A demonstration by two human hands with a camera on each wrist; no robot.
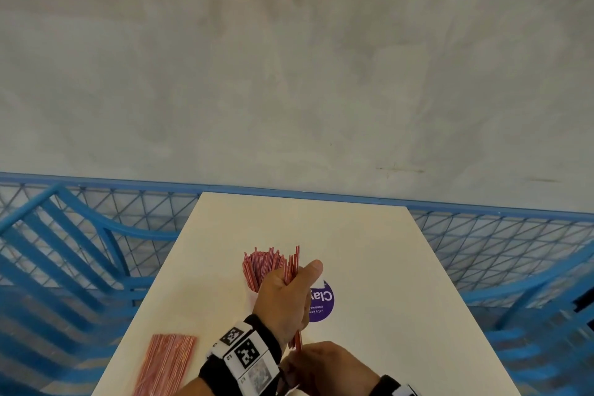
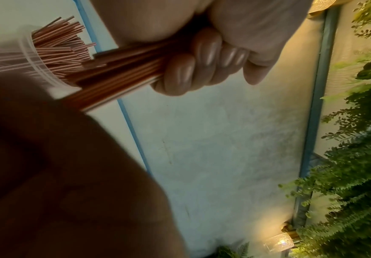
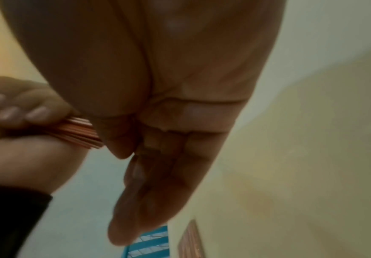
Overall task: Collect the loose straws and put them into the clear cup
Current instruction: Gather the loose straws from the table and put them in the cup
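Note:
My left hand [image 1: 286,289] grips a bundle of red-and-white striped straws [image 1: 294,262] around its middle, fingers [image 2: 202,64] curled round it. The bundle [image 2: 118,75] stands tilted just right of the clear cup [image 2: 32,52], which holds several straws [image 1: 262,268]. Most of the cup is hidden behind my left hand in the head view. My right hand [image 1: 318,363] sits at the bundle's lower end [image 3: 80,134], fingers [image 3: 135,200] straight and the thumb against the straw ends. A flat pile of loose straws [image 1: 167,360] lies on the table at the near left.
The cream table [image 1: 369,251] carries a purple round sticker [image 1: 323,302] right of the cup. Blue chairs [image 1: 64,251] and a blue wire-mesh rail [image 1: 482,235] flank the table. A grey wall stands behind.

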